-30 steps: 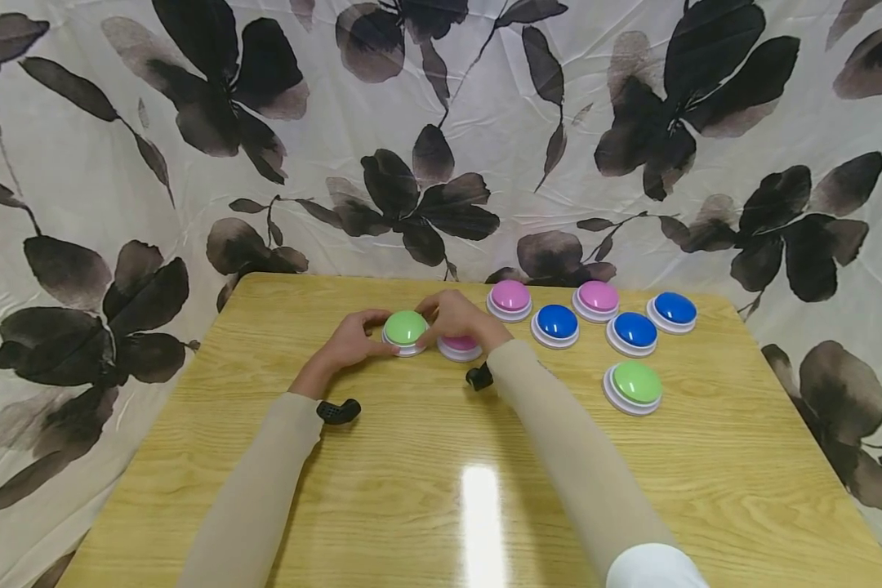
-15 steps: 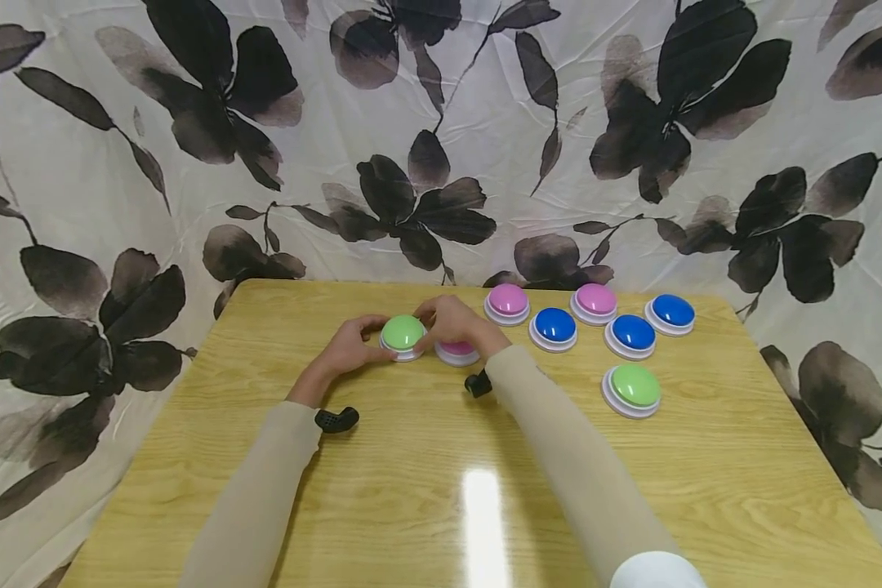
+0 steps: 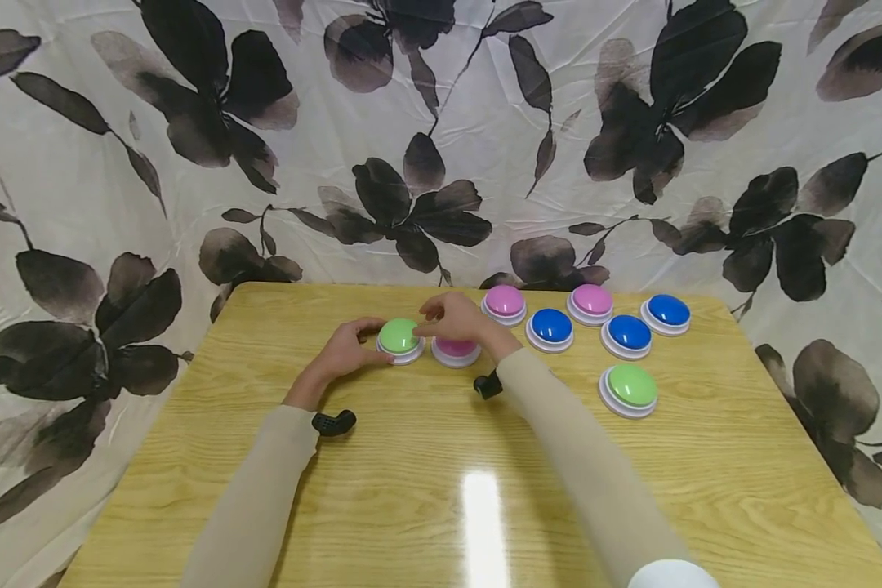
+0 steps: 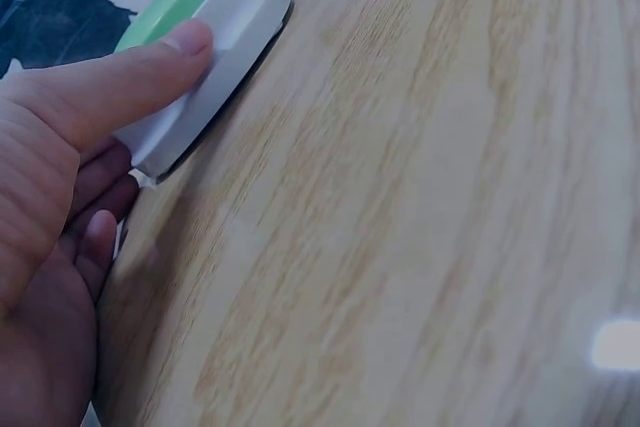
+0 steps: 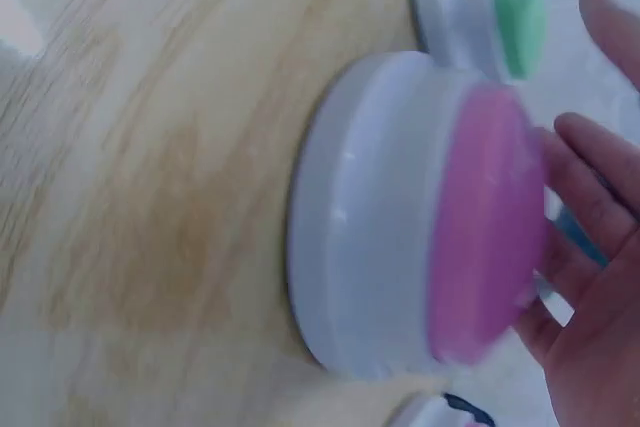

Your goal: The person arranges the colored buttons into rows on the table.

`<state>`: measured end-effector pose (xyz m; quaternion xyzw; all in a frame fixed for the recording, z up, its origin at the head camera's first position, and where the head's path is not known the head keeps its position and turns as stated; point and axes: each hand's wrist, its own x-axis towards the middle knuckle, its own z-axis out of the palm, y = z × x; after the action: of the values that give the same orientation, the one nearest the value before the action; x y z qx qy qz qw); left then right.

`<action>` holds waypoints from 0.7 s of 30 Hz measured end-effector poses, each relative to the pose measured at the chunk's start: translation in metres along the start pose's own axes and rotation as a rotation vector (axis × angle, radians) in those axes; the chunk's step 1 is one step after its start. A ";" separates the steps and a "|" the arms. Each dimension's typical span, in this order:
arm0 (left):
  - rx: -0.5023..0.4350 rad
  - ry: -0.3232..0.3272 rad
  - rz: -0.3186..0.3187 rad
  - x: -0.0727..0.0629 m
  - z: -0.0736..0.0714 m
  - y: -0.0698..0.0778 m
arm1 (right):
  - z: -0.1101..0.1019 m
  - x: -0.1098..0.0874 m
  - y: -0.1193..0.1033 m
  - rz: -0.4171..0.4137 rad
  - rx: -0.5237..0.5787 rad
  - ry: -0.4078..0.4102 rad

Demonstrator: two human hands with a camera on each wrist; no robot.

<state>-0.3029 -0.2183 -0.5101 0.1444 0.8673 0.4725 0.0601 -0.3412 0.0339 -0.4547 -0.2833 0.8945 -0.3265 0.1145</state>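
Observation:
A green push button with a white round base sits on the wooden table, left of centre. My left hand grips its base from the left; in the left wrist view the thumb lies along the white rim, with other fingers curled behind. Just to the right stands a pink push button. Over it hovers my right hand, its loosely bent fingers holding nothing. In the right wrist view the pink dome is close beside the palm, with the green button beyond.
To the right are two more pink buttons, several blue buttons and a second green button, all on the table. A floral cloth hangs behind the table's back edge.
My right hand has let go of the green button and lifted slightly up and right, over the pink one. The left hand keeps its grip. The head view has shifted slightly.

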 end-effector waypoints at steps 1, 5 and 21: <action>0.002 0.001 -0.001 0.000 0.001 0.000 | -0.004 -0.003 0.000 -0.007 -0.005 0.013; 0.002 0.005 0.000 0.003 0.004 -0.001 | -0.018 -0.016 0.002 -0.020 0.004 0.064; 0.014 0.001 0.025 0.002 0.002 -0.005 | -0.073 -0.084 0.007 -0.046 -0.020 0.177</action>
<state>-0.3050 -0.2184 -0.5155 0.1552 0.8689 0.4671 0.0527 -0.3047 0.1250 -0.4017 -0.2750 0.8974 -0.3441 0.0245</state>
